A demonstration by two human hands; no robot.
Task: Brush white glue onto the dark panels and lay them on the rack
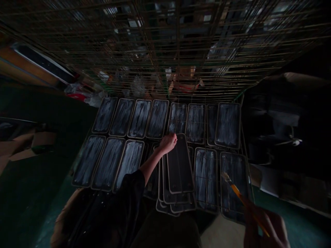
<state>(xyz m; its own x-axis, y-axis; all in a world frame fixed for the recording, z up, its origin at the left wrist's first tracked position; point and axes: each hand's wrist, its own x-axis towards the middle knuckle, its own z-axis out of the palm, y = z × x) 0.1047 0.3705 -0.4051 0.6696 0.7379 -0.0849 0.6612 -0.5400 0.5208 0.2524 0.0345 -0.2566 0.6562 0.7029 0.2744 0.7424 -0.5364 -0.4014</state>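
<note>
My left hand [168,143] is closed at the far left corner of a dark rectangular panel [180,165] with a pale rim. This panel lies on top of a stack of similar panels [178,207], slightly askew; its surface shows no white streaks. At the lower right, my right hand [269,225] grips a paintbrush [236,191] by its orange-yellow handle. The brush's bristles point up and left, over a dark panel [234,179] with faint marks. Another panel [206,172], streaked with white, lies between that one and the stack.
Two rows of white-streaked panels [139,119] lie on a wire rack [192,146]. Wire grids [165,44] rise behind, with cardboard and plastic bags beyond them. An open cardboard box [38,143] stands at the left on the green floor [31,193]. Dim objects fill the right side.
</note>
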